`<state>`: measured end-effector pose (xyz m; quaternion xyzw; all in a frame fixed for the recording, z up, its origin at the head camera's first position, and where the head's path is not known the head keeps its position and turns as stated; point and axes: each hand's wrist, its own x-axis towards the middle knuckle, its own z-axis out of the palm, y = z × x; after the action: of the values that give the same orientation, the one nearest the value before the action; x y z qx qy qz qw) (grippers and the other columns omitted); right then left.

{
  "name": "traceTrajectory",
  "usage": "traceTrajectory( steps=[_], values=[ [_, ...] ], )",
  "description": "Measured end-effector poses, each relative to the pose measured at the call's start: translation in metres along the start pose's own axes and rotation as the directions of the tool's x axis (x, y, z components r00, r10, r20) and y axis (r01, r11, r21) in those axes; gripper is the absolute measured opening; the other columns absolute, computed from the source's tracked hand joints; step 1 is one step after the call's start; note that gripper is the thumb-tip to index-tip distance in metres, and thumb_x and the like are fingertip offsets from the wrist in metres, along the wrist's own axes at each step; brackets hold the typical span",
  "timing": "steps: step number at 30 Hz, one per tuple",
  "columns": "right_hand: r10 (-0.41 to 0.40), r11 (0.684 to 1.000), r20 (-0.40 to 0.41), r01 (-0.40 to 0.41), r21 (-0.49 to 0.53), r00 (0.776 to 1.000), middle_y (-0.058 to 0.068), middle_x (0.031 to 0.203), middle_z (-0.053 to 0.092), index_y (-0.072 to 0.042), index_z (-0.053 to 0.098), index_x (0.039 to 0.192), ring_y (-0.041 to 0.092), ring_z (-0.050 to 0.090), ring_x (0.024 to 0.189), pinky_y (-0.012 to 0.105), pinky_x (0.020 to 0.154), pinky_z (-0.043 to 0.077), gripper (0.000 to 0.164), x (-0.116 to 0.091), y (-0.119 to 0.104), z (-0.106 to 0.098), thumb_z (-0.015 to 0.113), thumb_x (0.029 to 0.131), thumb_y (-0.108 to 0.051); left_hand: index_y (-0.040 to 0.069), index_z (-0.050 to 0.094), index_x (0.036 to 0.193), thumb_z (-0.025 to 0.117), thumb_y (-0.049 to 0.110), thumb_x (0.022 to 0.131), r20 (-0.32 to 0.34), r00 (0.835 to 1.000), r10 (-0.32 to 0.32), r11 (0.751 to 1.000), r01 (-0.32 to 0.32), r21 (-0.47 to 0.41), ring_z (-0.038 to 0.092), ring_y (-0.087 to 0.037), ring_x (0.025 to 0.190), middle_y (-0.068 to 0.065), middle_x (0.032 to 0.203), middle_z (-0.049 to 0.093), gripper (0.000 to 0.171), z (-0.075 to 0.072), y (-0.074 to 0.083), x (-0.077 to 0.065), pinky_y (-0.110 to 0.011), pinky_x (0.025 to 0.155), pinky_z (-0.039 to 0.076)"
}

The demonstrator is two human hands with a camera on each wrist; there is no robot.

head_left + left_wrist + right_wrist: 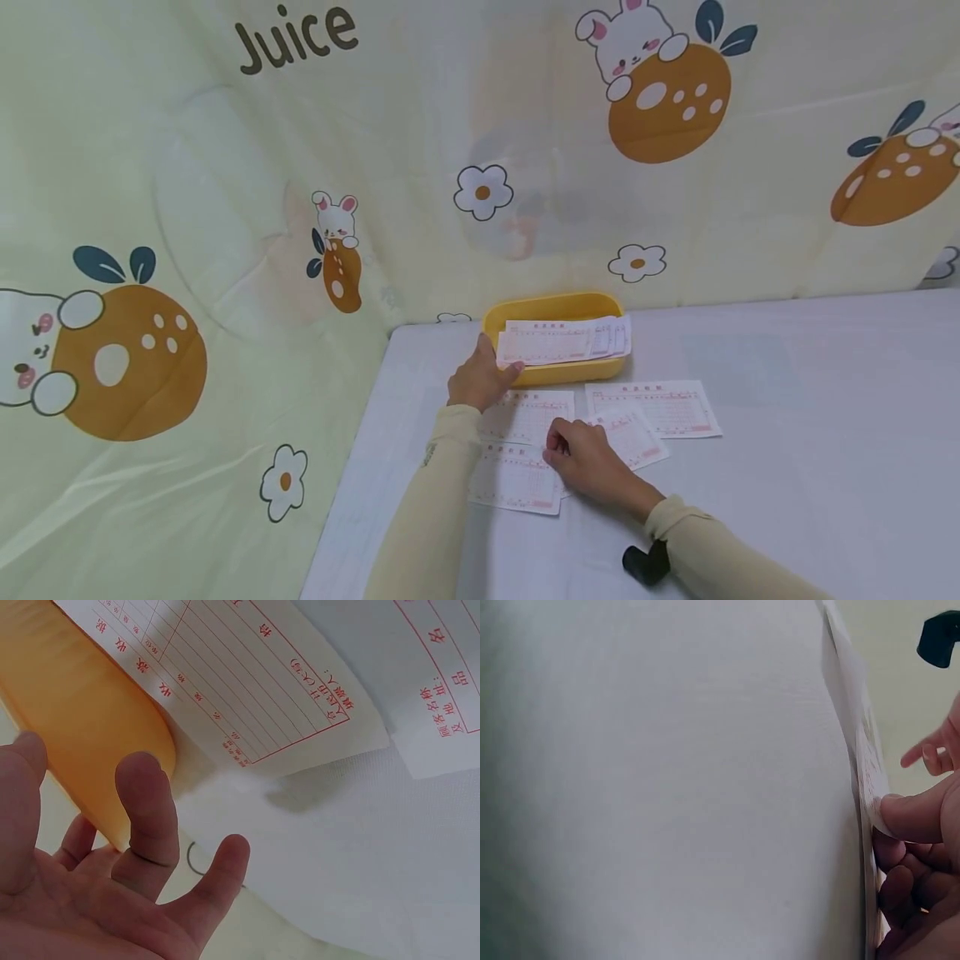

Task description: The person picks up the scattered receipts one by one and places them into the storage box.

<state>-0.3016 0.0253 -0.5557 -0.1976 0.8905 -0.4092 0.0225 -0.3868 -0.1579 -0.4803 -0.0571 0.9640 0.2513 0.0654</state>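
Several printed slips (551, 342) lie loosely stacked across the top of my yellow basket (570, 375), head view; their fanned right-hand edges suggest more than three, exact count not readable. The basket stands at the back of the white table (825, 442), just before the patterned cloth (420, 250). My left hand (480, 379) is at its left end, thumb toward the front side. Near the basket, outside it: an upper-left slip (532, 408), a lower-left slip (513, 482) just below that, an upper-right slip (656, 408), and a tilted slip (633, 435) partly under my right hand (588, 458). Black device (647, 563) by my right wrist.

Progress, as I judge it: collecting partly done, one batch in the basket, at least four slips outside it, one of those in hand.

Left wrist view: fingers spread wide and gently bent beside the basket's orange-looking wall. How firmly they bear on it, I cannot tell. Red-ruled paper lies just beyond.

Right wrist view: thumb and finger pinch a slip's edge narrowly, remaining fingers curled below. The paper is seen almost edge-on, so its print is mostly unreadable. Held slip not yet in the basket.
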Motion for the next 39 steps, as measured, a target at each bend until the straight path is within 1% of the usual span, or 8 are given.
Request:
traceTrajectory(
  steps=[2,5,13,18,25,30,35,39],
  values=[
    [0.0,1.0,-0.001,0.0,0.019,1.0,-0.006,0.075,0.054,-0.016,0.062,0.088,0.015,0.049,0.075,0.041,0.08,0.034,0.021,0.001,0.002,0.0,0.077,0.097,-0.004,0.012,0.033,0.161,0.07,0.052,0.103,0.002,1.0,-0.006,1.0,0.006,-0.004,0.069,-0.03,0.112,-0.011,0.154,0.06,0.079,0.0,0.0,0.0,-0.049,0.105,0.052],
    [0.003,1.0,0.004,-0.003,0.031,1.0,-0.006,0.076,0.054,-0.016,0.062,0.089,0.015,0.049,0.076,0.043,0.081,0.033,0.02,0.002,0.003,0.0,0.076,0.097,-0.004,0.013,0.034,0.16,0.07,0.052,0.103,0.002,1.0,-0.009,1.0,0.009,-0.008,0.069,-0.03,0.111,-0.011,0.152,0.061,0.078,-0.001,0.0,-0.002,-0.049,0.104,0.053],
    [-0.001,1.0,-0.011,0.001,0.028,1.0,-0.007,0.076,0.054,-0.016,0.064,0.09,0.015,0.049,0.076,0.044,0.082,0.032,0.018,0.002,0.005,0.003,0.076,0.097,-0.005,0.014,0.036,0.156,0.071,0.051,0.102,0.002,1.0,-0.005,1.0,0.005,-0.004,0.068,-0.027,0.098,-0.01,0.144,0.065,0.074,-0.002,0.0,-0.003,-0.046,0.099,0.056],
    [0.005,0.999,-0.013,-0.004,0.035,1.0,-0.007,0.077,0.054,-0.016,0.064,0.09,0.015,0.049,0.077,0.044,0.082,0.032,0.018,0.002,0.005,0.003,0.075,0.097,-0.004,0.015,0.039,0.149,0.071,0.051,0.102,-0.002,1.0,-0.001,1.0,0.001,-0.006,0.067,-0.025,0.09,-0.009,0.132,0.068,0.067,-0.002,0.0,-0.002,-0.042,0.091,0.057],
    [0.031,0.999,-0.008,-0.031,0.031,0.999,-0.005,0.077,0.055,-0.016,0.065,0.09,0.017,0.049,0.077,0.042,0.08,0.034,0.018,0.001,0.003,0.003,0.075,0.098,-0.004,0.013,0.037,0.154,0.071,0.051,0.102,-0.003,1.0,0.0,1.0,0.0,-0.005,0.067,-0.028,0.098,-0.011,0.144,0.065,0.073,0.001,-0.001,0.0,-0.046,0.097,0.055],
    [0.044,0.998,-0.006,-0.043,0.054,0.999,-0.005,0.079,0.057,-0.015,0.065,0.092,0.016,0.051,0.077,0.036,0.076,0.041,0.016,0.0,0.002,0.001,0.075,0.099,-0.004,0.01,0.038,0.153,0.07,0.051,0.103,-0.005,1.0,0.02,1.0,-0.02,0.004,0.065,-0.029,0.097,-0.014,0.142,0.065,0.072,0.003,0.0,0.002,-0.048,0.095,0.052],
    [-0.005,0.993,-0.018,0.007,0.12,1.0,-0.005,0.08,0.059,-0.011,0.065,0.094,0.015,0.053,0.077,0.029,0.069,0.046,0.014,-0.003,0.003,-0.003,0.073,0.099,-0.001,0.012,0.038,0.153,0.071,0.051,0.103,-0.005,1.0,0.011,1.0,-0.011,-0.01,0.066,-0.028,0.097,-0.012,0.144,0.065,0.072,0.004,0.0,0.002,-0.046,0.095,0.053],
    [-0.04,0.988,-0.027,0.044,0.15,0.999,-0.005,0.081,0.059,-0.01,0.065,0.095,0.014,0.054,0.077,0.028,0.069,0.047,0.013,-0.007,0.006,-0.008,0.073,0.1,-0.001,0.015,0.036,0.156,0.071,0.052,0.102,-0.001,1.0,-0.01,1.0,0.01,-0.018,0.069,-0.029,0.107,-0.01,0.15,0.062,0.075,0.003,0.0,0.001,-0.047,0.102,0.053]
  ],
)
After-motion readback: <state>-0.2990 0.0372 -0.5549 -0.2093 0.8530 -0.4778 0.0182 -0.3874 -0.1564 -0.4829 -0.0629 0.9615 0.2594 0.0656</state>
